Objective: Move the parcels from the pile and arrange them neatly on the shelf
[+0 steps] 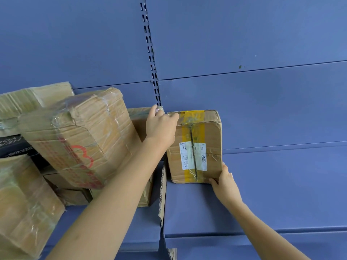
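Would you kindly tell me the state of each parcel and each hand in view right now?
yellow-taped parcel: upright on the shelf, taped shut, held by both hands.
left hand: grips the parcel's top left corner.
right hand: grips its lower right corner.
red-printed parcel: tilted on top of other boxes, crumpled, taped shut.
clear-wrapped parcel: tilted, at the lower left.

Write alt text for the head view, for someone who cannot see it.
A yellow-taped parcel stands on a blue shelf, the left hand holding its top left corner, the right hand its bottom right corner. Other taped parcels are stacked to its left.
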Tool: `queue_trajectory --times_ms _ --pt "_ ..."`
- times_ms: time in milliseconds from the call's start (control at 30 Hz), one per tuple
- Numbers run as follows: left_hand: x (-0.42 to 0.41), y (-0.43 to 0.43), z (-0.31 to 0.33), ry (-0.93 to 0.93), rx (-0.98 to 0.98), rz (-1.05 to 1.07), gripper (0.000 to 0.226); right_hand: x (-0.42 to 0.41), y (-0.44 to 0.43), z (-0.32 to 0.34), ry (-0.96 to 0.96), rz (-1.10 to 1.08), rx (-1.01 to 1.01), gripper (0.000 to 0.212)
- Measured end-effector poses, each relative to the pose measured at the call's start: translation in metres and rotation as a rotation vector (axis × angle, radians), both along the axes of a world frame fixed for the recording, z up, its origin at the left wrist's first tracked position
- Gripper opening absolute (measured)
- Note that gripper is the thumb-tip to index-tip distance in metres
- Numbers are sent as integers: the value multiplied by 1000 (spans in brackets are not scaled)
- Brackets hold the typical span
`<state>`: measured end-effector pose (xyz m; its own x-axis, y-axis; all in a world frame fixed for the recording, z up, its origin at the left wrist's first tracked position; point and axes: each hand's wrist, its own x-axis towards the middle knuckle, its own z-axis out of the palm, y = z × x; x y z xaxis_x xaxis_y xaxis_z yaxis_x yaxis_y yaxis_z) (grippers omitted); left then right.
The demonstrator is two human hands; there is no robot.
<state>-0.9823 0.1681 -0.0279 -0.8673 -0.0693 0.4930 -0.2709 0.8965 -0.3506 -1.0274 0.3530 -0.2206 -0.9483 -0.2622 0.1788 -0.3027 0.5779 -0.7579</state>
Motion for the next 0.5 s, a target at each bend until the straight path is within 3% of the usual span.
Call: queue_trajectory --times_ms 233,500 --pt "-22 -11 7 -82 -22 48 31 -32 -23 -5 81 -31 358 35" --pt "-39 -13 19 -193 -124 23 27 -62 -2 -9 163 -37 395 38"
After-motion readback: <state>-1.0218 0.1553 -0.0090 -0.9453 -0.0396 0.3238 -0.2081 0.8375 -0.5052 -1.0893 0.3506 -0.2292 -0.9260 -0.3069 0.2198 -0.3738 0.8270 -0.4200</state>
